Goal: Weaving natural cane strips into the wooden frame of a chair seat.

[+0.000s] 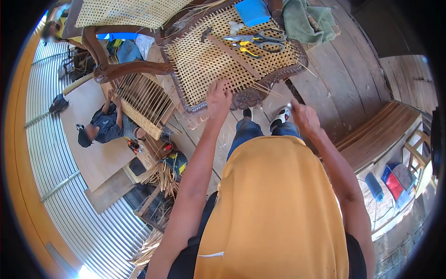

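My left hand (pixel 219 96) touches the woven cane seat (pixel 197 63) near its front edge, its fingers curled; what they grip is too small to make out. My right hand (pixel 301 116) is closed beside the carved front rail (pixel 248 98), near loose cane strands (pixel 267 89), around something small I cannot make out. On the seat lie a hammer (pixel 206 36), a flat wooden strip (pixel 234 56), scissors (pixel 274 37), yellow-handled pliers (pixel 248 50), small white objects (pixel 236 27) and a blue block (pixel 251 11).
Left, a person (pixel 109 123) grips a wicker frame (pixel 139 109). Another person (pixel 51 30) is at upper left. A green cloth (pixel 306 25) lies beside the chair. Wooden floorboards (pixel 339 69) surround it; a wooden bench (pixel 371 135) and blue bottle (pixel 374 186) are right.
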Available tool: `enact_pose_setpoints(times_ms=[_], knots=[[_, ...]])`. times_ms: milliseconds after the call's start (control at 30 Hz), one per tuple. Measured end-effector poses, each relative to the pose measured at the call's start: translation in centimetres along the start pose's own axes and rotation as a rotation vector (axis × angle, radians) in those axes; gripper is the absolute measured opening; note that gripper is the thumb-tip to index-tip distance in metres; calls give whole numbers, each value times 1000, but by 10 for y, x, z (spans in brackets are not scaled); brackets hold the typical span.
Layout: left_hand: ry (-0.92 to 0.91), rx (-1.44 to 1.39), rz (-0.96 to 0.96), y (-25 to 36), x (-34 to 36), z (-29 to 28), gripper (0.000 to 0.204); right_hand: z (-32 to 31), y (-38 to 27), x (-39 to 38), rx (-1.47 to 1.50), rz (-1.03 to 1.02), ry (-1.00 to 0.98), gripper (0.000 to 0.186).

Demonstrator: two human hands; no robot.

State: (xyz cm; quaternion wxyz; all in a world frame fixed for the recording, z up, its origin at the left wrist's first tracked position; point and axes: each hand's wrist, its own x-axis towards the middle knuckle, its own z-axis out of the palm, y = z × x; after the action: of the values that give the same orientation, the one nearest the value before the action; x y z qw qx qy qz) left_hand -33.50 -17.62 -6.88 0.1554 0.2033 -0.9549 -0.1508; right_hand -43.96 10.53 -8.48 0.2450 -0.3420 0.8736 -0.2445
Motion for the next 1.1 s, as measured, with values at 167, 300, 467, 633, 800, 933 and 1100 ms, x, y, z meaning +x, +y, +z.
enact_pose_setpoints(times_ms=[167,300,467,633,800,933,1100], knots=[[15,-21,-79,-13,-42,-20,20,8,9,-3,-18,70,17,13],[62,-58,-161,-27,-73,-30,13,9,6,-1,-2,54,13,17],[104,-49,-279,-37,-100,-33,14,8,7,4,4,122,0,27],[209,-50,-217,-61,-130,-30,16,7,11,-3,-12,68,83,26],[191,-193,-445,-98,-181,-7,11,1,24,-28,-59,243,100,47],[135,-333,-779,-116,-200,5,9,1,23,-45,-65,389,399,51],[72,-317,-995,-146,-224,21,12,4,35,-51,-173,510,588,52]])
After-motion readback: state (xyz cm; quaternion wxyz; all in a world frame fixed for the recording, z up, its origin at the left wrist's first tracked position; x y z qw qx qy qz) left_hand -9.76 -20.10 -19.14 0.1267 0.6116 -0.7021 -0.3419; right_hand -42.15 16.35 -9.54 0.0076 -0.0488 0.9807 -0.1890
